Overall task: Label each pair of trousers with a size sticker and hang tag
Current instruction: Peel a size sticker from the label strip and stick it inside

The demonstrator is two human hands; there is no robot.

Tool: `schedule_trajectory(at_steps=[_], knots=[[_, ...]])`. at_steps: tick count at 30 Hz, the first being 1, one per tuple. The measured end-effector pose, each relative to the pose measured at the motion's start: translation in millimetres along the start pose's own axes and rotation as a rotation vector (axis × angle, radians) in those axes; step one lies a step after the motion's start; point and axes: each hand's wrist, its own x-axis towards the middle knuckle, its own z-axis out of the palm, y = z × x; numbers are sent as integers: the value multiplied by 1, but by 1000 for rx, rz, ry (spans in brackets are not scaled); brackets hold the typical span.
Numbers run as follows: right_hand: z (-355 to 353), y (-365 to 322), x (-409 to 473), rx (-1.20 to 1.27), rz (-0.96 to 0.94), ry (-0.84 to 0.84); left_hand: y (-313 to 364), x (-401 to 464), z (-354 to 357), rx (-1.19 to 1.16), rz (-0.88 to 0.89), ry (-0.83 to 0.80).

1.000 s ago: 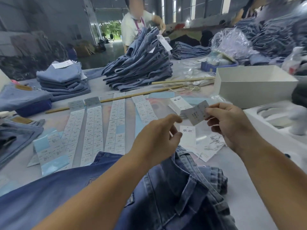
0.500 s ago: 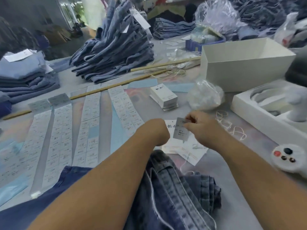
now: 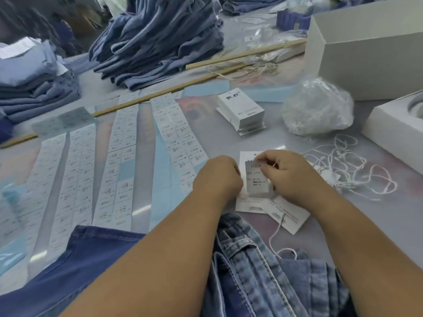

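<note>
A pair of blue jeans point(image 3: 251, 275) lies bunched at the near edge under my forearms. Just beyond its waistband, white hang tags point(image 3: 288, 216) lie on the table, one with a thin string. My right hand point(image 3: 295, 179) pinches a grey size sticker point(image 3: 256, 179) printed "1103" by its top and right side, holding it over the hang tags. My left hand point(image 3: 217, 177) is curled close to the sticker's left edge; its fingertips are hidden, so what they touch is unclear.
Long strips of size stickers point(image 3: 119, 161) cover the table to the left. A stack of hang tags point(image 3: 242, 110), a plastic bag of strings point(image 3: 318, 108) and loose strings point(image 3: 348, 170) lie ahead and right. White boxes point(image 3: 366, 56) stand right; folded jeans piles point(image 3: 160, 40) lie behind.
Both hands have come down from mid-air to the table. The sticker in my right hand now hangs upright just over the hang tags, and my left hand has closed in beside it.
</note>
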Motion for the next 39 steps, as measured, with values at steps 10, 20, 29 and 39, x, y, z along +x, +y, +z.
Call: schedule_trajectory(at_steps=[10,20,29,39], knots=[[4,3,0,-83,6,7,-1,-2,1,-13,-22,30],[8,3,1,-178,-15,7,-3,1,3,-7,-16,43],[8,1,-2,-269,-18,10,-2,0,3,-13,-8,43],[9,-5,-5,-348,-18,-3,-2,2,4,-5,-6,44]])
